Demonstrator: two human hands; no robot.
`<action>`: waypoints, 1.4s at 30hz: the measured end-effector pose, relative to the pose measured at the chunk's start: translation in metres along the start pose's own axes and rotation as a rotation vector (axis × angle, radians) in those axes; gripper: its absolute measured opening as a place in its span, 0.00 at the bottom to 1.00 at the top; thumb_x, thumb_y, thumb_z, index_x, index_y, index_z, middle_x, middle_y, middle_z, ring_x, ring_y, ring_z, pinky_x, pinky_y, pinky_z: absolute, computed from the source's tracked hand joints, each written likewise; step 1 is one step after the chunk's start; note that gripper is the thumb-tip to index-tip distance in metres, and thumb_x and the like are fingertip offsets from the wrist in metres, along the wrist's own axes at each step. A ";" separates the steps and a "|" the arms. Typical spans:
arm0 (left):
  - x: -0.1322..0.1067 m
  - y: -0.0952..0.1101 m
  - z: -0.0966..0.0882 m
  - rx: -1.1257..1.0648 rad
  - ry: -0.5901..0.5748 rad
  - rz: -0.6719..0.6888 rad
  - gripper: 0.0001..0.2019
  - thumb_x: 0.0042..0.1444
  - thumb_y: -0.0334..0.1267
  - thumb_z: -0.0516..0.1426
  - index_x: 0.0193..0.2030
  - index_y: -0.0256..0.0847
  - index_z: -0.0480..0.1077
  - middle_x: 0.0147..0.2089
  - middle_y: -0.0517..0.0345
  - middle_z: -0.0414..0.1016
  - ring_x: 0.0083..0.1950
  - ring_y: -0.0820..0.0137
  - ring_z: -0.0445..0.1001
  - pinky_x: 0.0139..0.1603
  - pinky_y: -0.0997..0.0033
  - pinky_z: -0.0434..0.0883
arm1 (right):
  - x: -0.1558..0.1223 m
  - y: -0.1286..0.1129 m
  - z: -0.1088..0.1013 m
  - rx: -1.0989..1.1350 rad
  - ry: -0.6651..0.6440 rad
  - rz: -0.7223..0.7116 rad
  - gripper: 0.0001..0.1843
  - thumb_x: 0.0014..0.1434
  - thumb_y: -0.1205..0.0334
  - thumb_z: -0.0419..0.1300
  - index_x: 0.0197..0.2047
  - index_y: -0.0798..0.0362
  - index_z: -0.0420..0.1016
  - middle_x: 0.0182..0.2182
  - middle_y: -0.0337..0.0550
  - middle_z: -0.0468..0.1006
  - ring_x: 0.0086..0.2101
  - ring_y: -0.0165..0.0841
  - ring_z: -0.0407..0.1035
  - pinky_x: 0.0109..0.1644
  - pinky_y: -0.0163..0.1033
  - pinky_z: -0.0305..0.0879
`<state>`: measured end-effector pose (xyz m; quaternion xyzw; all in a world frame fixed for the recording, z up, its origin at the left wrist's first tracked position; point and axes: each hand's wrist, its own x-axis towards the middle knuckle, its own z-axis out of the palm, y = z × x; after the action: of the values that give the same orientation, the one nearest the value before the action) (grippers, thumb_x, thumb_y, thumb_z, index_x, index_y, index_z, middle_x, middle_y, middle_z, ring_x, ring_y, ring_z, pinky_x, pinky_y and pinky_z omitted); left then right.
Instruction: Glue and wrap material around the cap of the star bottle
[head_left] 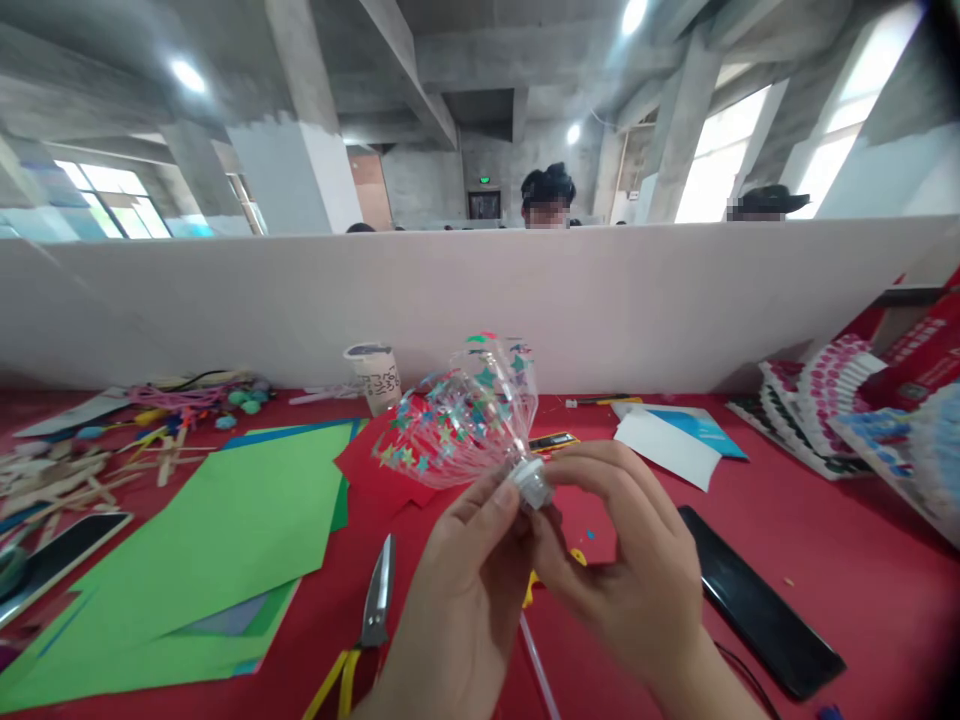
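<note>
Red bench (pixel 825 520) strewn with green paper (pixel 225 540) and scissors (pixel 375 600). Above it, cut star-dotted bottle (pixel 469 415) held up mid-craft, left hand (pixel 465 600) and right hand (pixel 630 560) both pinched at its cap (pixel 534 483). Probably calls for a steady turn next.

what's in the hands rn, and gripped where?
Both hands, left hand and right hand, hold a clear cut plastic bottle with star stickers, pinched at its white neck, strips fanning up and away.
</note>
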<state>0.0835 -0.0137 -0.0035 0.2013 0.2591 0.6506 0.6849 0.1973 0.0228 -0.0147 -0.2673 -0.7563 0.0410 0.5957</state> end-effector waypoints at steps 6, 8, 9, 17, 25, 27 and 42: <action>-0.003 -0.003 0.001 0.108 -0.006 0.195 0.07 0.46 0.31 0.65 0.34 0.41 0.78 0.32 0.59 0.78 0.38 0.72 0.75 0.40 0.78 0.70 | -0.007 0.005 0.004 0.087 0.098 -0.103 0.24 0.46 0.80 0.58 0.47 0.52 0.67 0.39 0.46 0.73 0.40 0.37 0.70 0.41 0.46 0.70; -0.004 -0.003 0.000 0.153 0.018 0.241 0.08 0.43 0.32 0.67 0.33 0.42 0.78 0.33 0.58 0.80 0.39 0.67 0.76 0.43 0.72 0.71 | -0.008 0.003 0.005 0.106 0.114 -0.114 0.25 0.46 0.80 0.58 0.47 0.52 0.67 0.39 0.46 0.72 0.40 0.38 0.70 0.41 0.47 0.70; -0.006 -0.003 0.000 0.187 0.023 0.245 0.07 0.41 0.33 0.68 0.31 0.41 0.78 0.33 0.57 0.80 0.39 0.65 0.76 0.44 0.68 0.72 | -0.008 0.002 0.005 0.113 0.126 -0.123 0.25 0.46 0.80 0.57 0.47 0.52 0.67 0.39 0.46 0.72 0.40 0.37 0.70 0.41 0.47 0.71; -0.013 -0.004 -0.010 0.250 0.010 0.184 0.11 0.40 0.35 0.68 0.33 0.45 0.77 0.35 0.54 0.80 0.43 0.57 0.76 0.44 0.60 0.72 | -0.008 -0.007 0.007 0.079 0.220 -0.149 0.24 0.44 0.78 0.57 0.45 0.51 0.67 0.35 0.44 0.73 0.38 0.37 0.70 0.39 0.45 0.71; -0.011 -0.010 -0.018 0.276 0.073 0.226 0.12 0.39 0.30 0.68 0.32 0.46 0.78 0.32 0.57 0.80 0.49 0.57 0.74 0.51 0.61 0.70 | -0.011 -0.003 0.008 0.095 0.208 -0.149 0.25 0.44 0.79 0.58 0.46 0.52 0.67 0.36 0.41 0.74 0.40 0.35 0.70 0.43 0.42 0.70; -0.010 -0.009 -0.015 0.291 0.078 0.251 0.10 0.37 0.32 0.69 0.30 0.44 0.78 0.32 0.56 0.80 0.47 0.57 0.75 0.53 0.60 0.69 | -0.014 0.000 0.009 0.107 0.221 -0.162 0.24 0.44 0.79 0.59 0.46 0.52 0.68 0.37 0.43 0.74 0.40 0.36 0.70 0.42 0.44 0.70; -0.005 -0.004 -0.005 0.277 -0.030 0.268 0.07 0.45 0.37 0.65 0.33 0.40 0.78 0.36 0.53 0.80 0.43 0.61 0.77 0.47 0.63 0.72 | -0.016 0.007 0.011 0.138 0.158 -0.110 0.24 0.46 0.79 0.58 0.47 0.54 0.68 0.40 0.48 0.72 0.40 0.39 0.70 0.39 0.47 0.71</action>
<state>0.0829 -0.0194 -0.0095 0.3361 0.3069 0.6909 0.5618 0.1919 0.0246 -0.0342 -0.1860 -0.7161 0.0390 0.6717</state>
